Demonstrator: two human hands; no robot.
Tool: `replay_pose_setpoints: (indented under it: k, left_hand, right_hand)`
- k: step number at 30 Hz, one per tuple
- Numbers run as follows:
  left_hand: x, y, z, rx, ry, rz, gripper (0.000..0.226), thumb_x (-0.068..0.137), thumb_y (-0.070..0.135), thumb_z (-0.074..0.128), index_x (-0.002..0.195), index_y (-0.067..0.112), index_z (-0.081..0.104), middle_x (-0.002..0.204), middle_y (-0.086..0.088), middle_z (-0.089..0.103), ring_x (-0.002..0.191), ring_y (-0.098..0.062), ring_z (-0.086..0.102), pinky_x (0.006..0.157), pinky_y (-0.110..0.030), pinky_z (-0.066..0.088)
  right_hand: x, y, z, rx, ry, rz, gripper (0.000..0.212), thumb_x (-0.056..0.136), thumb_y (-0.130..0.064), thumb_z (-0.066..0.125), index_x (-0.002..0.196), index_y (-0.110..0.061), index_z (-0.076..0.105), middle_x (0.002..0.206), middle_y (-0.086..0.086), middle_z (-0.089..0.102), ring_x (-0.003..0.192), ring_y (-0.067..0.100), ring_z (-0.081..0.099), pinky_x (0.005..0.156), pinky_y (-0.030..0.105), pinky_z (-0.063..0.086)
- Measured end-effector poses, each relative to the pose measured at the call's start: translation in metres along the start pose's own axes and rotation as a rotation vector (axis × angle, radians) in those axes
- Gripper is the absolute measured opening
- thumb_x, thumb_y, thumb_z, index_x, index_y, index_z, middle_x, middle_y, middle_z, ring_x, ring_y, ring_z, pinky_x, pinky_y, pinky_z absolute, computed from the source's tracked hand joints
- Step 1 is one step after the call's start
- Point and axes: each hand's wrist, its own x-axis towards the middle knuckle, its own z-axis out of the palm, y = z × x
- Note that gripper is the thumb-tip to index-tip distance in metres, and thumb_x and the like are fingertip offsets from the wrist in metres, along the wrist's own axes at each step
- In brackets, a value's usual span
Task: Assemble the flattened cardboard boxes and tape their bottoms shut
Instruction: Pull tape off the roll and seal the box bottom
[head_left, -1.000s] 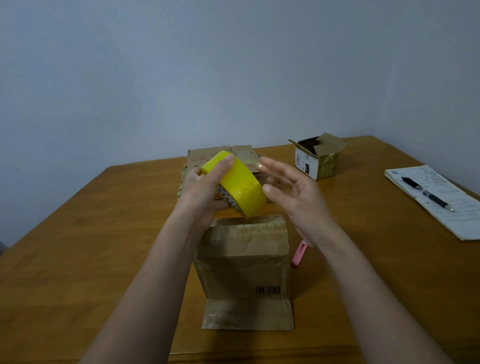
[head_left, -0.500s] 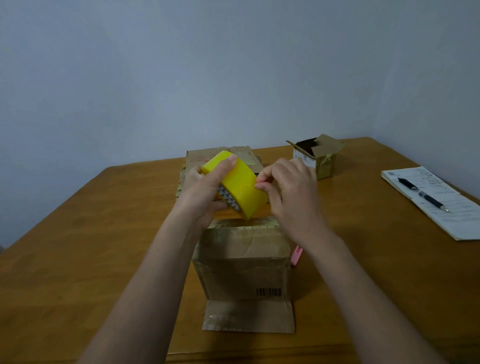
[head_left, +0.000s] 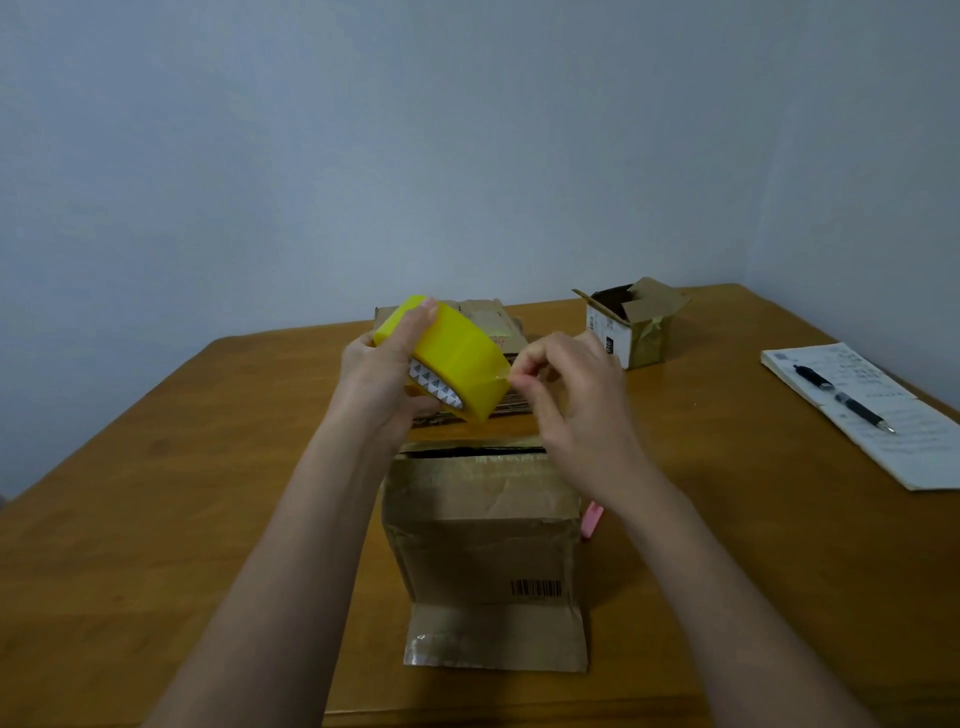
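A yellow tape roll (head_left: 457, 358) is held tilted above the table by my left hand (head_left: 382, 379), whose fingers curl over its rim. My right hand (head_left: 571, 395) pinches the loose tape end at the roll's right edge with thumb and forefinger. Below both hands stands an assembled brown cardboard box (head_left: 483, 530) with a barcode on its near side and one flap lying flat toward me. Behind the roll lies a stack of flattened cardboard boxes (head_left: 488, 317), mostly hidden by the hands.
A small open box (head_left: 631, 325) stands at the back right of the wooden table (head_left: 156, 493). A notepad (head_left: 883, 421) with a black pen (head_left: 841, 397) lies at the right edge. A pink object (head_left: 592, 519) peeks out beside the assembled box.
My right hand went from open beside the roll to touching its face, and now pinches the tape end, drawn slightly to the right. The left hand kept holding the roll.
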Motion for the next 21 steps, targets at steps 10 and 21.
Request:
replay_pose_setpoints:
  k: [10, 21]
  left_hand:
    - [-0.006, -0.009, 0.002, -0.078, -0.059, 0.078, 0.072, 0.074, 0.034, 0.078, 0.131, 0.005, 0.045, 0.116, -0.012, 0.058, 0.108, -0.035, 0.064, 0.076, -0.051, 0.059]
    - [-0.009, -0.003, -0.01, -0.041, -0.335, 0.143, 0.076, 0.079, 0.044, 0.073, 0.136, 0.0, 0.047, 0.128, -0.02, 0.061, 0.115, -0.033, 0.062, 0.093, -0.045, 0.054]
  right_hand:
    - [0.015, -0.015, -0.011, 0.287, -0.183, 0.57, 0.05, 0.082, -0.062, 0.056, 0.084, -0.013, 0.065, 0.081, 0.006, 0.069, 0.079, 0.017, 0.066, 0.071, 0.031, 0.053]
    - [0.004, -0.005, -0.016, 0.193, -0.162, 0.35, 0.017, 0.092, -0.024, 0.062, 0.077, -0.019, 0.056, 0.081, -0.004, 0.06, 0.077, 0.008, 0.057, 0.067, 0.016, 0.045]
